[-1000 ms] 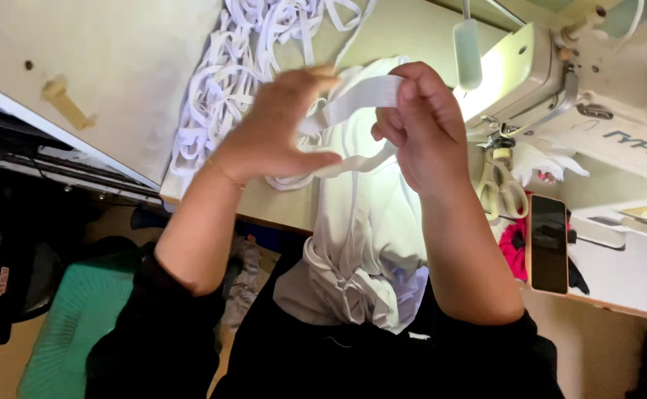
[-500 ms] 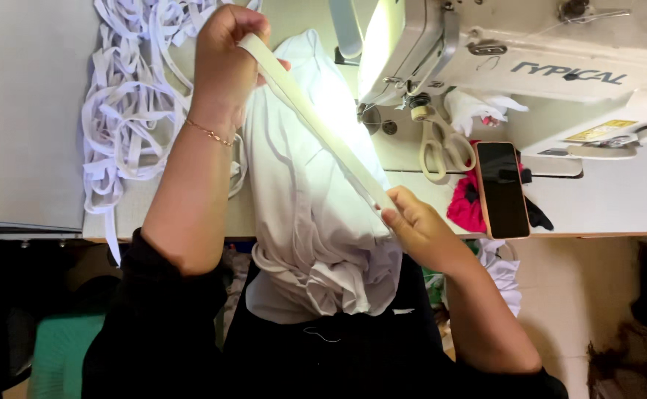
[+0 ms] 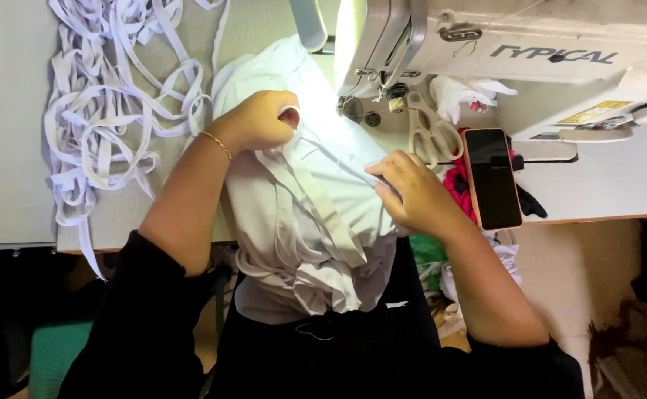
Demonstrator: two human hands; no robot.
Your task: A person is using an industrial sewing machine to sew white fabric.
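Half a second earlier the white band [image 3: 331, 214] was held stretched in the air between two raised hands; it has since been brought down and is laid diagonally across the white garment [image 3: 301, 222], which is spread over the table edge [image 3: 139, 214] and hangs into the lap. The left hand [image 3: 258, 120] is curled into a loose fist, knuckles up, with the upper end of the band pinched in it just in front of the sewing machine [image 3: 486, 52]. The right hand [image 3: 411, 193] is laid flat, fingers closed on a fold of the garment beside the band. The needle area is washed out by the machine lamp, and the band's lower end is lost among folds. Scissors [image 3: 433, 133], a dark phone [image 3: 492, 177] and a tangle of white strips [image 3: 109, 125] are seen nearby.
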